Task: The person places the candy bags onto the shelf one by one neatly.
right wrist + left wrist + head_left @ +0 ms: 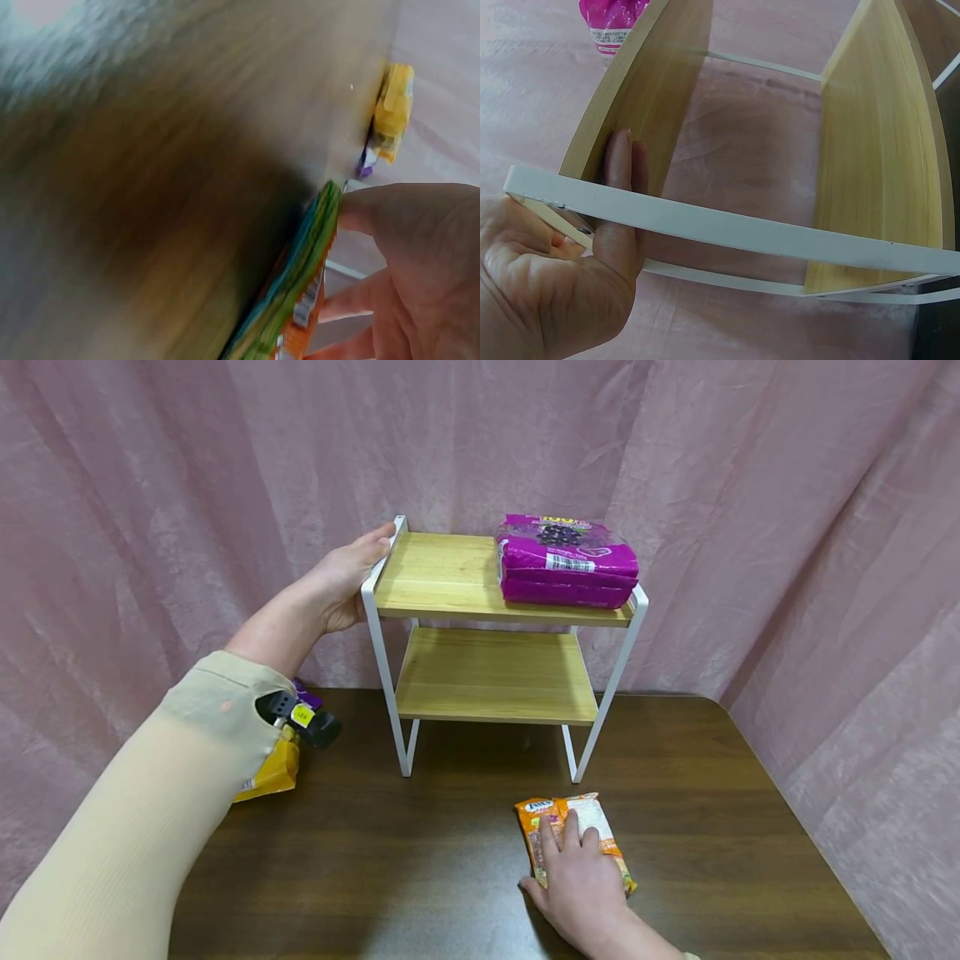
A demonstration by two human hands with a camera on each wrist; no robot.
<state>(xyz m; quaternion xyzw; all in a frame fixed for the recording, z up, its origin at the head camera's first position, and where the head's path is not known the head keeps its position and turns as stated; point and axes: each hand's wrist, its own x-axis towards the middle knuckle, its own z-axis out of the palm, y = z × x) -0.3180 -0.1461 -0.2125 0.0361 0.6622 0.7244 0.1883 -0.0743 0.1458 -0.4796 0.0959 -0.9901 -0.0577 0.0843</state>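
A two-tier rack with wooden shelves and a white metal frame [495, 677] stands on the table. My left hand [348, 577] grips its top left side. In the left wrist view, the fingers [619, 161] reach round the white side bar and under the upper shelf [649, 82]. A purple plastic pack [567, 564] with a dark fruit picture lies at the right end of the top shelf. My right hand [585, 889] rests on an orange packet [543, 839] lying flat in front of the rack, fingers extended over it. The packet's green end [300, 277] shows in the right wrist view.
A yellow bag [277, 768] and a purple package [306, 695] sit at the left, partly behind my left sleeve [157, 793]. The lower shelf [495, 677] is bare wood. Pink curtains [480, 443] hang behind and to the right of the brown table [712, 827].
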